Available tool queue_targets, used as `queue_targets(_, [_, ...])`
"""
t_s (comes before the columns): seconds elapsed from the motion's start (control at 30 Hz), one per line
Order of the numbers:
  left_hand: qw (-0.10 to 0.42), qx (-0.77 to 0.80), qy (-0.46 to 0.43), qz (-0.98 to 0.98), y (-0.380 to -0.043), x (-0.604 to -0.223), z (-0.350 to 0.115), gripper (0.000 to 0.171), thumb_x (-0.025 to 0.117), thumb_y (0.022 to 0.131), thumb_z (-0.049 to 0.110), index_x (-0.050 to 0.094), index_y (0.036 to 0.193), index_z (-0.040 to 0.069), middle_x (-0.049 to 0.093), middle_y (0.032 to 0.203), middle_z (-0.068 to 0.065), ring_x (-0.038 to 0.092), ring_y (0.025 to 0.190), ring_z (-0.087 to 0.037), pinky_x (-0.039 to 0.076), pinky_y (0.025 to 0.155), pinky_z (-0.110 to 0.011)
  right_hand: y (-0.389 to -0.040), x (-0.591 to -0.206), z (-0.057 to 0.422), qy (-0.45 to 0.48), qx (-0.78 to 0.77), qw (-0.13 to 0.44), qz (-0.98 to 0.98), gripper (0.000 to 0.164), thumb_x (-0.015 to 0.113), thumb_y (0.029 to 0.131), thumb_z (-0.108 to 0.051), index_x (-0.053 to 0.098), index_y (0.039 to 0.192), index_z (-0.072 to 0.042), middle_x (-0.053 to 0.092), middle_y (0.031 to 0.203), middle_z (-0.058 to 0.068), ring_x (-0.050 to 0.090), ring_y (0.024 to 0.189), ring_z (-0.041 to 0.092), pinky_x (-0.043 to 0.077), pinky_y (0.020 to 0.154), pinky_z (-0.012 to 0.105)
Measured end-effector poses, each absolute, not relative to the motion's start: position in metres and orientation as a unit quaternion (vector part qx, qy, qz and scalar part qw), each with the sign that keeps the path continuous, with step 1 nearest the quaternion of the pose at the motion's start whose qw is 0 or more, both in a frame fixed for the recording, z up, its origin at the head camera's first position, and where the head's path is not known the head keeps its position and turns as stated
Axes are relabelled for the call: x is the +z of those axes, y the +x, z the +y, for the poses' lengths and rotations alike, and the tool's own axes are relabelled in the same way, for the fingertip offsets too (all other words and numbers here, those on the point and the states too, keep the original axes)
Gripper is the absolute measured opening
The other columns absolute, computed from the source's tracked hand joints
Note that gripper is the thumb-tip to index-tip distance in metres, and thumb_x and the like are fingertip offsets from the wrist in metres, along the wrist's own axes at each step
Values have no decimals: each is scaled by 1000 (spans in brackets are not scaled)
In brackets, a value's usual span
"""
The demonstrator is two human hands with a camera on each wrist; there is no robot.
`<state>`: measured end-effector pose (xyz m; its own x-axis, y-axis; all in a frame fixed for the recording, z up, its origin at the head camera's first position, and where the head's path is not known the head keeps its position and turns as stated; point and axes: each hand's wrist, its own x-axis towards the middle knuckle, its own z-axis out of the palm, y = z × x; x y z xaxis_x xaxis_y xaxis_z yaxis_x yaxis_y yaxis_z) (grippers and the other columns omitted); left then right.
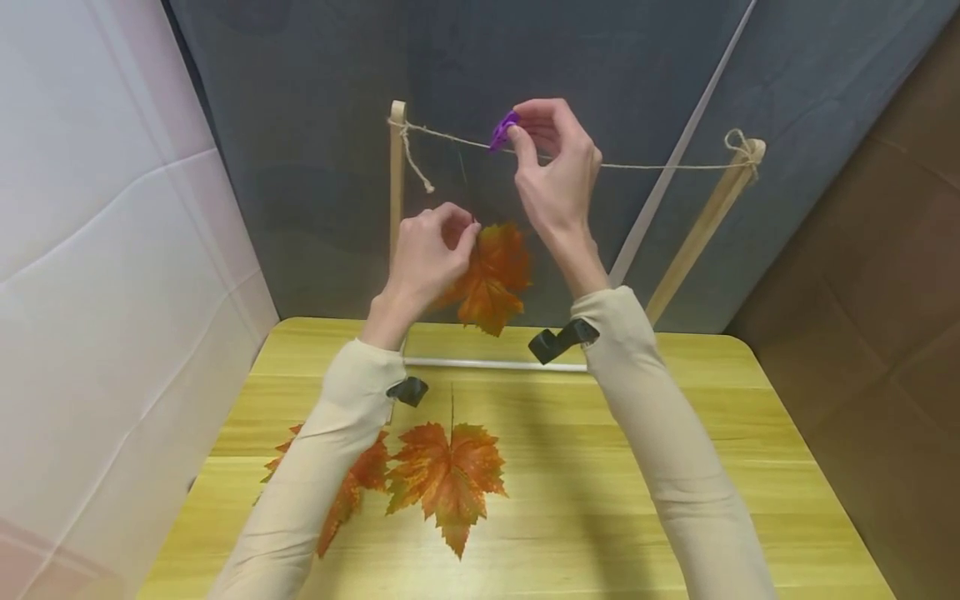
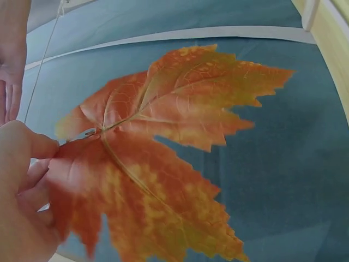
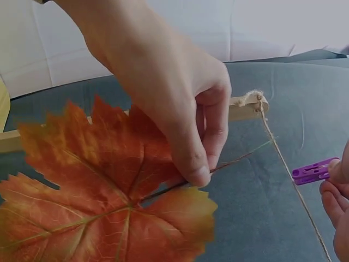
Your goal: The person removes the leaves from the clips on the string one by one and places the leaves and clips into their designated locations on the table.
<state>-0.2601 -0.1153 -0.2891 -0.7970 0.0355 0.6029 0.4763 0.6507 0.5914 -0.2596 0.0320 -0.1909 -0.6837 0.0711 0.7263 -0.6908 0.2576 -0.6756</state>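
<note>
My left hand (image 1: 435,250) pinches the stem of an orange artificial maple leaf (image 1: 497,279) just below the string. In the right wrist view the stem (image 3: 234,161) runs out past the fingertips, its thin greenish tip at the twine (image 3: 292,183). Higher up, my right hand (image 1: 557,162) pinches a purple clothespin (image 1: 504,131) between thumb and fingers, right at the twine; whether its jaws are spread cannot be told. The left wrist view shows the same leaf (image 2: 147,153) large, its lobes spread out from the pinching fingers.
The twine is tied between two wooden posts, a left post (image 1: 397,175) and a right post (image 1: 705,229). Below, on the wooden table (image 1: 720,467), lie another leaf (image 1: 450,483) and one partly hidden by my left sleeve (image 1: 300,492). A white rod (image 1: 495,364) crosses the table's back.
</note>
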Motion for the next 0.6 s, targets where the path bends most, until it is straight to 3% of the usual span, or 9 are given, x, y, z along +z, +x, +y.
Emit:
queue_targets(0.37, [254, -386, -141, -876, -255, -300, -117, 20, 65, 98, 20, 73, 102, 2, 74, 95, -13, 62, 77, -27, 53, 72, -36, -258, -198, 43, 252, 612, 314, -681, 20, 65, 93, 7, 64, 112, 12, 69, 108, 25, 69, 101, 23, 54, 98, 28])
queue_targets(0.6, [241, -379, -135, -883, -254, -306, -120, 19, 65, 98, 21, 73, 101, 4, 75, 93, -11, 63, 76, -26, 54, 72, -36, -269, -211, 51, 274, 622, 314, -663, 26, 72, 90, 0, 66, 113, 8, 70, 106, 21, 69, 95, 18, 56, 96, 30])
